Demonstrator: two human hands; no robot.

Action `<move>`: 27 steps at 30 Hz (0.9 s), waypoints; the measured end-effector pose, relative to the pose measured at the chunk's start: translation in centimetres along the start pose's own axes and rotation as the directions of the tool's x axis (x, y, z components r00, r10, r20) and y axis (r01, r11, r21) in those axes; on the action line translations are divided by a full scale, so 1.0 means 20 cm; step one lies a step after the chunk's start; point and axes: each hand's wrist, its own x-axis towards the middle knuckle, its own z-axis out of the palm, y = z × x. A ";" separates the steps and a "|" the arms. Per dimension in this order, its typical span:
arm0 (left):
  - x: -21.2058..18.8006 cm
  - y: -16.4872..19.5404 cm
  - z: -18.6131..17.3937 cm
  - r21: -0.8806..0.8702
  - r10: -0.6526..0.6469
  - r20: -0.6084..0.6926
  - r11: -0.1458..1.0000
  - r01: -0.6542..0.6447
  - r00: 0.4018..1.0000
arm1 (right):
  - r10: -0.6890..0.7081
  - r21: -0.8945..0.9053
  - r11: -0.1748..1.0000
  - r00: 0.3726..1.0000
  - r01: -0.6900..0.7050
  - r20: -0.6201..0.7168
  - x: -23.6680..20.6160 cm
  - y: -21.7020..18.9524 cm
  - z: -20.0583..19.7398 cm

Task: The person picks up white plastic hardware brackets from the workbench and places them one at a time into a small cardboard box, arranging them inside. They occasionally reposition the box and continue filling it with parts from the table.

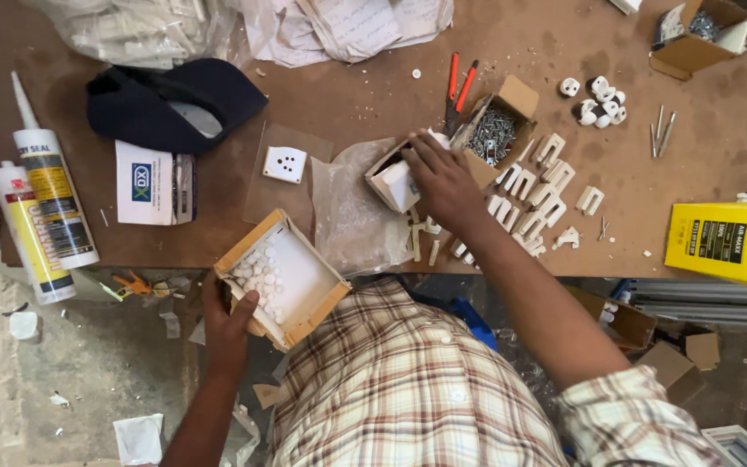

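Note:
My left hand (228, 322) grips the near edge of an open cardboard box (309, 285) that holds several small white round pieces (257, 268); the box hangs partly over the table's front edge. My right hand (443, 180) reaches across the brown table (356, 95) and rests on a small white box (395, 183), fingers curled over its top. A clear plastic bag (352, 216) lies between the two boxes.
White plastic brackets (533, 195) lie right of my right hand. A box of screws (499, 130), red-handled pliers (458, 86), white socket plate (285, 163), dark cap (175, 104), two sealant tubes (45, 216), a yellow box (724, 242) and white round caps (603, 102) sit around.

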 end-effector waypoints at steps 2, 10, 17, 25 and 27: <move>0.01 0.02 0.01 -0.004 0.011 0.002 1.000 -0.011 1.000 | -0.005 0.005 1.000 0.996 0.005 0.085 0.10 0.00 0.04; -0.07 0.05 -0.11 -0.013 0.028 -0.051 1.000 -0.028 0.998 | -0.101 0.032 0.995 0.992 0.099 0.081 0.12 -0.09 -0.01; -0.16 0.02 -0.21 -0.102 -0.034 -0.112 0.995 0.023 0.993 | -0.206 0.026 0.978 0.962 0.205 0.179 0.21 -0.11 -0.17; -0.15 -0.02 -0.24 -0.103 0.026 -0.129 0.994 -0.039 0.991 | -0.176 -0.066 0.981 0.982 0.181 0.073 0.21 -0.09 -0.05; -0.14 -0.03 -0.25 -0.104 0.021 -0.160 0.994 -0.038 0.987 | -0.161 -0.081 0.980 0.962 0.183 0.221 0.27 -0.12 -0.05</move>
